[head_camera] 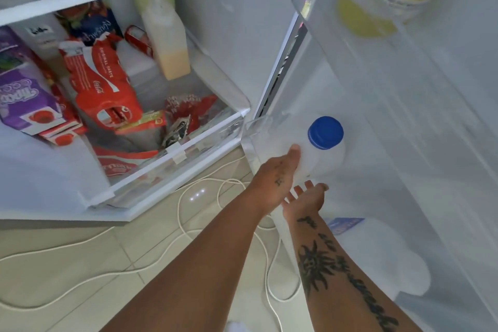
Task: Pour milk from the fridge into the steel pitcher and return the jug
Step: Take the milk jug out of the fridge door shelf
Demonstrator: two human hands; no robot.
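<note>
Door shelf (251, 143) of the open fridge holds the milk jug (322, 160) upright, blue cap (325, 132) on top. Left hand (277, 178) is nearer: thumb on the jug's side, fingers hidden, grip undeterminable. Right hand (305, 198) is spread palm-up just before the jug.

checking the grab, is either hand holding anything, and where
Left hand touches the jug just below its cap; grip unclear. Right hand holds nothing.
</note>
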